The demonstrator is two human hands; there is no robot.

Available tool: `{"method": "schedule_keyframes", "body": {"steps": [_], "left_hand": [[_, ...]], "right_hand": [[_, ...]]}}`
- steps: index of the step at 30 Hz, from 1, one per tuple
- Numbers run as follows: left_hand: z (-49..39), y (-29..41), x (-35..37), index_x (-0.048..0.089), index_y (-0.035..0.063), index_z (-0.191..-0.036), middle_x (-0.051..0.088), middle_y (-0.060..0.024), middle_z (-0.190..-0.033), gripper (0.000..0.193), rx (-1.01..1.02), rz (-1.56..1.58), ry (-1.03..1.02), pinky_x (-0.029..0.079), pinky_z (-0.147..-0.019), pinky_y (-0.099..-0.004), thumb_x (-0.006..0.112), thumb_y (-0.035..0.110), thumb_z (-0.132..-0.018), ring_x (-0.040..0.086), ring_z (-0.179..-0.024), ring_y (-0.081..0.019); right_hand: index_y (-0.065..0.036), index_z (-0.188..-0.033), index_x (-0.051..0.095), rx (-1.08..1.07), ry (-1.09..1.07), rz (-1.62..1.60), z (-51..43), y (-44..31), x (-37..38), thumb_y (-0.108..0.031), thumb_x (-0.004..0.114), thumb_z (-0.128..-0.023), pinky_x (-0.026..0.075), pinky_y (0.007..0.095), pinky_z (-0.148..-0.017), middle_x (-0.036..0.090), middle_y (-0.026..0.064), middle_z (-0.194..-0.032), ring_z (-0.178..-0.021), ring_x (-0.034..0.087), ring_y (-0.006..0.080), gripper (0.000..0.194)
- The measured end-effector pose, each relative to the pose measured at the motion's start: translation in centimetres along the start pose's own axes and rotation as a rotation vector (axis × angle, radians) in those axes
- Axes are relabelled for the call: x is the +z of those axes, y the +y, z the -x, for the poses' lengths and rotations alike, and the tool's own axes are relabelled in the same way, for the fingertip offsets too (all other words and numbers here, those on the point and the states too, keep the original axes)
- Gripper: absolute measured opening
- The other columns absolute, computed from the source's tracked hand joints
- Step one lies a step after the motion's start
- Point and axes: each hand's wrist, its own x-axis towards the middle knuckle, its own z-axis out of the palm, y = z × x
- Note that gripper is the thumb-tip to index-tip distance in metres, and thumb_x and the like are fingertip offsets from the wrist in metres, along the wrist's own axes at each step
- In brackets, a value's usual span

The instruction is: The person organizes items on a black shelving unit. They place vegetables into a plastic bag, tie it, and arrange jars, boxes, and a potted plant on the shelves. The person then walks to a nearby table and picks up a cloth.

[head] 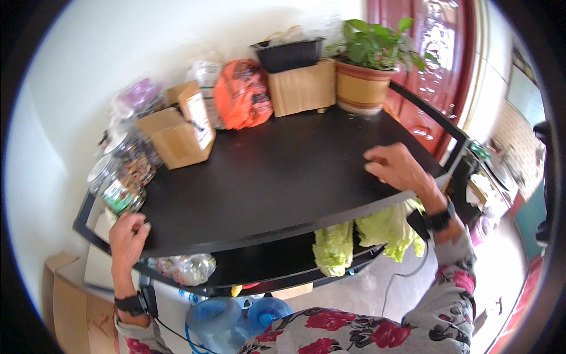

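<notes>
In front of me is a black shelf unit, its top board [265,177] dark and flat. My left hand [128,236] is at the board's front left corner, its fingers curled, just below a clear plastic jar [119,194] with a green and white label. Whether it touches the jar cannot be told. Over the right part of the board, my right hand [393,166] has its fingers bent inward, and nothing shows in it. Behind the left jar stands a second clear jar [132,157] with small brown pieces inside. An open cardboard box [181,141] sits beside the jars.
Along the wall are an orange plastic bag [243,95], a cardboard box [303,86] under a black plastic basket [289,55], and a potted plant [365,84]. Leafy cabbages [334,250] and a plastic-bagged item [188,267] lie on the lower shelf. Blue water bottles [216,321] stand below.
</notes>
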Motion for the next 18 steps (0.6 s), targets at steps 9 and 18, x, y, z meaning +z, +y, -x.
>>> {"method": "schedule_keyframes", "body": {"steps": [9,18], "left_hand": [[-0.9,5.9,-3.8,0.059,-0.0016,-0.113,0.065,-0.0119,-0.103,0.035,-0.034,0.322,-0.474,0.049,-0.068,-0.0262,0.063,0.007,-0.079,0.064,-0.083,-0.0153],[-2.2,3.0,3.1,0.061,0.0007,-0.108,0.064,-0.007,-0.101,0.027,-0.012,0.393,-0.115,0.047,-0.071,-0.0241,0.061,0.0,-0.081,0.061,-0.087,-0.0131]], "right_hand": [[0.004,-0.093,0.062,-0.071,0.356,-0.083,2.4,0.5,2.5,-0.004,0.062,-0.077,0.048,0.029,-0.06,0.062,0.0132,-0.075,-0.065,0.061,0.018,0.017],[0.003,-0.087,0.062,-0.078,0.361,-0.039,2.7,0.0,2.7,-0.002,0.061,-0.076,0.046,0.0306,-0.056,0.06,0.0139,-0.072,-0.06,0.059,0.0223,0.012]]}}
